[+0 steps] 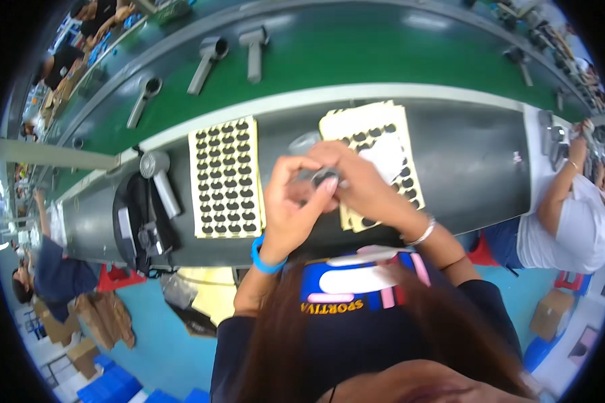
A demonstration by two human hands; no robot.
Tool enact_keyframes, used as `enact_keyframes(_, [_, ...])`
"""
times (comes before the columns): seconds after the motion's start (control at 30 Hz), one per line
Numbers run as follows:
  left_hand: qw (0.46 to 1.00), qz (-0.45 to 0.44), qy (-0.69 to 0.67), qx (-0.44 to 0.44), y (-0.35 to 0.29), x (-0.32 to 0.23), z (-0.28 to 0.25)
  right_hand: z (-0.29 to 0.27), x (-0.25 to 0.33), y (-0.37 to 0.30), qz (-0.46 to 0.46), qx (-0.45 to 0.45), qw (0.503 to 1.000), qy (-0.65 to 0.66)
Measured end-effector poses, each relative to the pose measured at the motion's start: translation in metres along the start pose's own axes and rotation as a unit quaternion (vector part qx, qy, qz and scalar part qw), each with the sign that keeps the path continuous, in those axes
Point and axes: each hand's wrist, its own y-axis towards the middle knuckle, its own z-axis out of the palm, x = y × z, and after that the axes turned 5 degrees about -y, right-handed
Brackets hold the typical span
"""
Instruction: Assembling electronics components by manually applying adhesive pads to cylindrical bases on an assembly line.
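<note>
Over the dark work table (pixel 470 154), my left hand (pixel 290 205) and my right hand (pixel 359 185) meet around a small grey round part (pixel 326 176). The left thumb lies across its round end, and the right fingers curl over it from the other side. Much of the part is hidden by the fingers. To the left of my hands lies a pale yellow sheet with rows of black stickers (pixel 225 178). A second stack of sticker sheets (pixel 407 134) lies partly under my right hand, with a white patch on top.
A grey hair-dryer-shaped body (pixel 163 181) lies left, beside a black bag (pixel 131 225). Beyond the table runs a green conveyor belt (pixel 336 50) carrying several similar grey bodies (pixel 253 54). A person in a white shirt (pixel 568 221) works at the right; another person (pixel 44 262) sits left.
</note>
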Motion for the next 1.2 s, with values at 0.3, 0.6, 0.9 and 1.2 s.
enact_keyframes(0.3, [0.995, -0.011, 0.056, -0.076, -0.012, 0.000, -0.009, 0.027, -0.004, 0.008, -0.070, -0.012, 0.997, -0.022])
enact_keyframes(0.6, [0.996, 0.061, -0.018, -0.055, -0.008, 0.012, -0.036, -0.081, -0.093, 0.128, -0.139, -0.083, 0.887, -0.433])
enact_keyframes(0.9, [0.958, 0.125, 0.248, -0.079, 0.013, 0.009, -0.066, -0.124, -0.143, 0.122, -0.005, -0.041, 0.884, -0.466])
enact_keyframes(1.2, [0.706, 0.179, 0.676, -0.113, 0.185, 0.072, -0.182, -0.052, -0.068, 0.001, 0.060, -0.127, 0.951, -0.276])
